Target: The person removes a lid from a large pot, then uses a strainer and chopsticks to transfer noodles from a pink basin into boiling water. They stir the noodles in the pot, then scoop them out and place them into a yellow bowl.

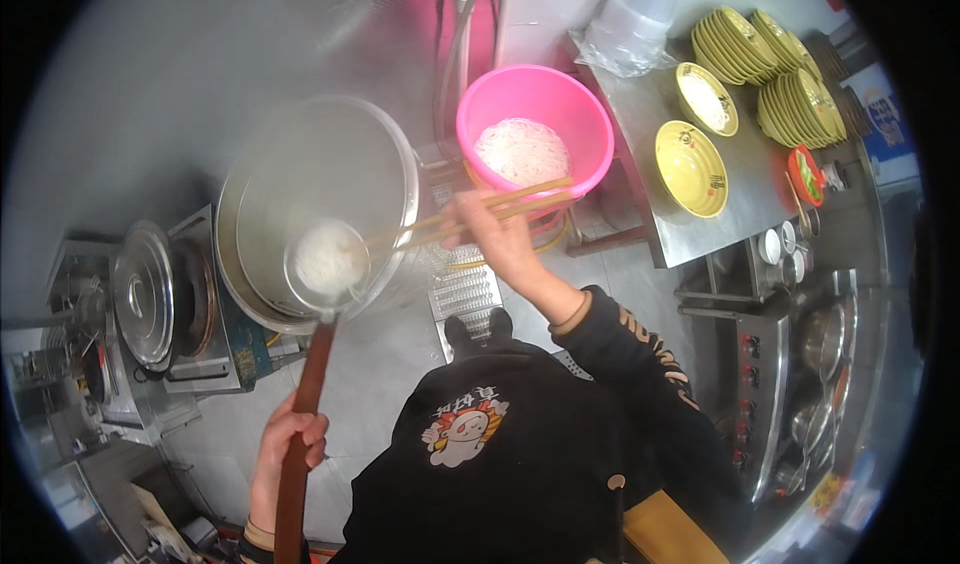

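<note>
My left hand (291,436) is closed around the brown handle (315,369) of a round metal strainer. White noodles (328,258) fill the strainer, which hangs within the mouth of a large steel pot (409,166). Long wooden chopsticks (525,198) are gripped in my right hand (495,238), their far tips reaching to the noodles. Steam blurs the pot's inside, so the water level cannot be made out. Behind my right hand stands a pink plastic tub (592,125) with more white noodles (523,150) in it.
A steel table (637,106) at right bears a yellow bowl (691,170), another bowl (684,76) with white noodles, and stacks of yellow bowls (799,110). A lidded pot (142,298) stands left. A stove (765,414) is at far right. Metal grating (466,294) covers part of the floor.
</note>
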A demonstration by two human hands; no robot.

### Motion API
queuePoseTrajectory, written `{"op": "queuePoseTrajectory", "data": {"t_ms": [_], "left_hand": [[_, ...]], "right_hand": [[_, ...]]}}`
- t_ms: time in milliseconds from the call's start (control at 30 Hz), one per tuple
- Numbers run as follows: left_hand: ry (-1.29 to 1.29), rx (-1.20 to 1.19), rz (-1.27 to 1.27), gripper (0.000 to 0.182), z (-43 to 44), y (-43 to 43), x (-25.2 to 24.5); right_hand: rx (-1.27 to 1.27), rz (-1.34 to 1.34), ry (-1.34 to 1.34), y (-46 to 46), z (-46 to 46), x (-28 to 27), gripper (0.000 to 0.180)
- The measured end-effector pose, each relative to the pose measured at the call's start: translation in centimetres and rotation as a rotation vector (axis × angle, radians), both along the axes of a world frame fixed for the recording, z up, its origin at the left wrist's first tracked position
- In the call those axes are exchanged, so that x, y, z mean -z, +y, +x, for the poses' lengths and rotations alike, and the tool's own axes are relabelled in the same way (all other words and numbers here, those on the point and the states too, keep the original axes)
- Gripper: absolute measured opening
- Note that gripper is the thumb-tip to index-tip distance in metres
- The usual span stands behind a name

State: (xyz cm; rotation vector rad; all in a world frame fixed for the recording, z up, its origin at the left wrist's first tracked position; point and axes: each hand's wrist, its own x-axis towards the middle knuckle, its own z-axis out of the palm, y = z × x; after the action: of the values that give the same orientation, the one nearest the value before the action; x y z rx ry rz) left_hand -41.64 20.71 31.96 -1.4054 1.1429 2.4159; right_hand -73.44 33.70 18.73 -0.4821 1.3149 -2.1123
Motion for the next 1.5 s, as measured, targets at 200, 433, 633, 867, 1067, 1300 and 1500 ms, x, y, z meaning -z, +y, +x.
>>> {"op": "queuePoseTrajectory", "data": {"t_ms": [200, 433, 633, 867, 1067, 1300, 1500], "left_hand": [[0.073, 0.134, -0.077, 0.055, -1.7, -0.2, -0.8], [0.129, 0.361, -0.223, 0.058, -11.8, 3.0, -2.5], [0.283, 0.678, -0.214, 0.059, -25.5, 9.4, -0.3], [0.469, 0.991, -0.152, 0.058, -39.0, 17.0, 6.6], [0.534, 1.064, -0.321, 0.061, -44.7, 20.5, 12.4], [0.452, 1.166, -0.749, 0.065, -46.5, 20.5, 16.1], [0.628, 1.098, -1.265, 0.067, -47.8, 20.6, 17.8]], "right_hand": [[0.051, 0.035, -0.142, 1.6, -1.8, 1.1, 0.03], [0.368, -0.029, -0.121, 11.8, -9.4, 0.2, 0.031], [0.599, -0.146, -0.096, 28.7, -18.2, 0.7, 0.029], [0.84, -0.143, -0.161, 45.2, -23.6, 3.3, 0.03], [0.904, -0.181, -0.284, 52.2, -25.5, 7.8, 0.031], [0.888, -0.21, -0.366, 54.6, -25.9, 9.9, 0.03], [0.82, -0.192, -0.324, 55.2, -25.5, 9.7, 0.03]]}}
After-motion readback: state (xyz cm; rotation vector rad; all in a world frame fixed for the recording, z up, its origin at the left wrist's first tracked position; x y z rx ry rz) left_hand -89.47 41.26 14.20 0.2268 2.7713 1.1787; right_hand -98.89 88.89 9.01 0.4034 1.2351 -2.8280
